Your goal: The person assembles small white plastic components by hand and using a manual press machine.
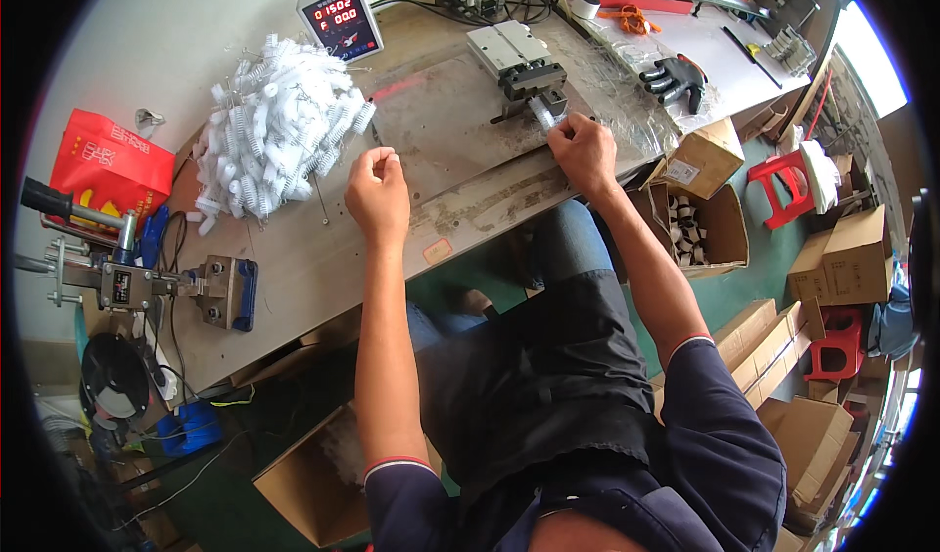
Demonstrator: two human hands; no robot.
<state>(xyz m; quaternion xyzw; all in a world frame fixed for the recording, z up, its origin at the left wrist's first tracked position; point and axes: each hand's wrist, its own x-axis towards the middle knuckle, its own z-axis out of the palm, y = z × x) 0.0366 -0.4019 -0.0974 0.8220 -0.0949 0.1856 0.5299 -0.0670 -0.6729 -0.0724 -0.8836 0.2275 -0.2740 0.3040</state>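
Note:
At the front of the metal clamping device (509, 47) on the bench, my right hand (587, 153) is closed in a pinch. A small whitish brush (541, 114) runs between the device's dark jaws and these fingertips; its far end is hidden. My left hand (380, 195) hovers over the bench near its front edge, thumb and fingers drawn together. Whatever it may hold is too small or hidden to make out. Left of it rises a big heap of white bristle brushes (279, 126) with thin wire stems.
Behind the heap stands a counter box (340, 19) with a red display. A lever press (220, 293) and a red bag (113, 165) are at the left. A black glove (676, 82) lies at the right, above open cardboard boxes (720, 234) and a red stool (778, 188).

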